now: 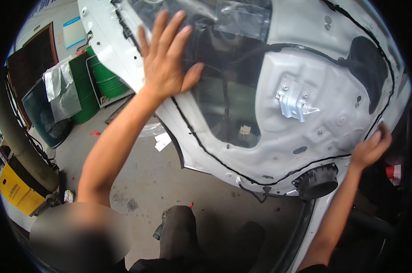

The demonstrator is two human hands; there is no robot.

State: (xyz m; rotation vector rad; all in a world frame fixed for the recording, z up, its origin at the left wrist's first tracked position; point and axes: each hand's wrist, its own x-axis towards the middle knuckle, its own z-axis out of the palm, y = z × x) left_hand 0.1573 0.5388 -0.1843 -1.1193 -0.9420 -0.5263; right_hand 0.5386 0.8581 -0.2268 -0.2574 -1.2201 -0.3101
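In front of me is a bare white car door [297, 82] with its inner trim off. Clear plastic film [233, 68] covers the large opening on its left part, and a black sealing bead [201, 144] runs round the border. My left hand [165, 68] lies with fingers spread over the film near the door's left edge. At the right edge, my right hand [372, 148] is beside the black bead, fingers extended and slightly bent; whether they press on it is unclear. A black round speaker [317, 182] sits low on the door. A silvery bracket [294, 98] is fixed mid-panel.
Green drums [83, 86] and a dark glass pane [47, 111] stand at the far left. Nearer are a thick pole [24, 141] and a yellow box [19, 189]. A cable [260, 195] hangs below the door. White paper scraps [162, 141] lie on the floor.
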